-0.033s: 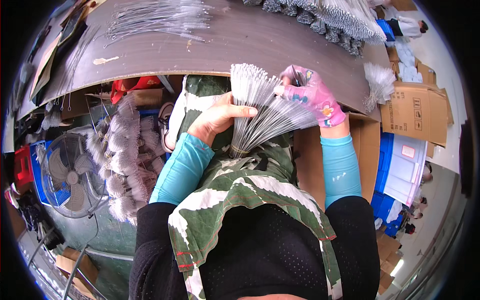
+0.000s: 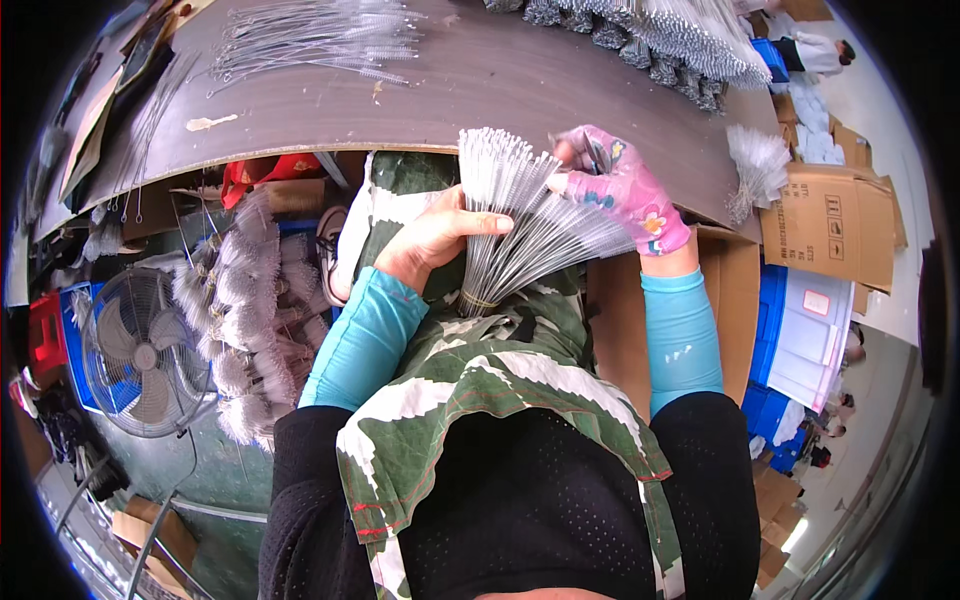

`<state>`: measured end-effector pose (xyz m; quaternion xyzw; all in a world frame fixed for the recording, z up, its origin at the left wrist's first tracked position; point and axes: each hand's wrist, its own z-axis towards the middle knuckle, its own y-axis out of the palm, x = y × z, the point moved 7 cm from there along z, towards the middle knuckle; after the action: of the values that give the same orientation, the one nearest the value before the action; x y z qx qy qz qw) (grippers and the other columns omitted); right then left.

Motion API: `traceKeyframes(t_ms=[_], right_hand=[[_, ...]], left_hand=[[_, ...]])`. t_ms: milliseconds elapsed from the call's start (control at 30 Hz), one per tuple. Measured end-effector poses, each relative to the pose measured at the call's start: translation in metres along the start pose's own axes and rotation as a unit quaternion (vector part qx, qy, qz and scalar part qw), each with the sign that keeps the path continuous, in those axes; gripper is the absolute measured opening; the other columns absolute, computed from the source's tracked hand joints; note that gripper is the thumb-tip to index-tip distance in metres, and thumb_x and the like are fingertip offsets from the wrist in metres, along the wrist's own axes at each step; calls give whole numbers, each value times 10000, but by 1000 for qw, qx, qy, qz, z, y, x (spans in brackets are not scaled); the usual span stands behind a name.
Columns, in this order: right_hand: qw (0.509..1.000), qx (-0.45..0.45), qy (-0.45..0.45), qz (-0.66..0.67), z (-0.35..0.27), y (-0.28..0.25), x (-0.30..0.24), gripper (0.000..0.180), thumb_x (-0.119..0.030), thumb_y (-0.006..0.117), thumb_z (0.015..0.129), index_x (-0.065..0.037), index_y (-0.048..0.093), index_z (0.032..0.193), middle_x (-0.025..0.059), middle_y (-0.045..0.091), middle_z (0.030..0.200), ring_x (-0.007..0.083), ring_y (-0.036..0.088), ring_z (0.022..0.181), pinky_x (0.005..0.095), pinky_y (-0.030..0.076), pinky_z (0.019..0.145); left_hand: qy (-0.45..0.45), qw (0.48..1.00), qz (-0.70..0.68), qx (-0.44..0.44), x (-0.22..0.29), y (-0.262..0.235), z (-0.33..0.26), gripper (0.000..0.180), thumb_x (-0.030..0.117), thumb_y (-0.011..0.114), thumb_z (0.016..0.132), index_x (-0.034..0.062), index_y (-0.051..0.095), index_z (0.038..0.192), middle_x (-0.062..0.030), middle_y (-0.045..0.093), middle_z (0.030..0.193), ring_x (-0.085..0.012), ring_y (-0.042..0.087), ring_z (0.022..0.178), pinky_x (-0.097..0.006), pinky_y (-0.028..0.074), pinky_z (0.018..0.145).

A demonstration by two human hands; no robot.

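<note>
My bare left hand (image 2: 445, 230) is closed round part of a bundle of thin wire tube brushes (image 2: 505, 240), thumb across the stems. A band ties the bundle's lower end above my lap, while its pale bristle ends fan out upward and to the right. My right hand (image 2: 625, 185), in a pink flowered glove with fingertips bare, is bent closed at the upper right of the fan. A small dark, pointed metal tool (image 2: 598, 155) shows between its fingers; its kind is unclear. Some bristle ends lie behind or beneath the glove.
A brown table (image 2: 450, 100) curves ahead of me, with loose wire brushes (image 2: 320, 40) at its far left and stacked brush bundles (image 2: 660, 45) at its far right. More bundles (image 2: 245, 310) and a fan (image 2: 145, 350) stand left. An open cardboard box (image 2: 720, 300) is at my right.
The fingertips of my right hand have shifted slightly up and left. My left hand and the bundle look almost unmoved.
</note>
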<state>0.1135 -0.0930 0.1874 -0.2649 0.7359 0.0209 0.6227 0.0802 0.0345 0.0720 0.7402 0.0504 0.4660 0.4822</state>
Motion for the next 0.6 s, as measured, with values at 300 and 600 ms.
traceKeyframes(t_ms=[300, 600], right_hand=[[998, -24, -33, 42, -2, -2, 2, 228, -50, 651, 780, -24, 575, 993, -2, 573, 921, 81, 534, 871, 249, 463, 755], [999, 3, 33, -8, 6, -6, 14, 191, -85, 707, 770, -39, 564, 888, -22, 555, 817, 60, 517, 769, 219, 439, 698]], left_hand=[[-9, 999, -16, 39, -8, -3, 2, 421, 111, 738, 748, 17, 574, 1125, -43, 635, 964, -136, 585, 872, -289, 459, 833], [15, 998, 18, 56, -5, 3, 1, 361, 163, 756, 740, 20, 597, 1031, -44, 637, 873, -145, 592, 801, -283, 467, 773]])
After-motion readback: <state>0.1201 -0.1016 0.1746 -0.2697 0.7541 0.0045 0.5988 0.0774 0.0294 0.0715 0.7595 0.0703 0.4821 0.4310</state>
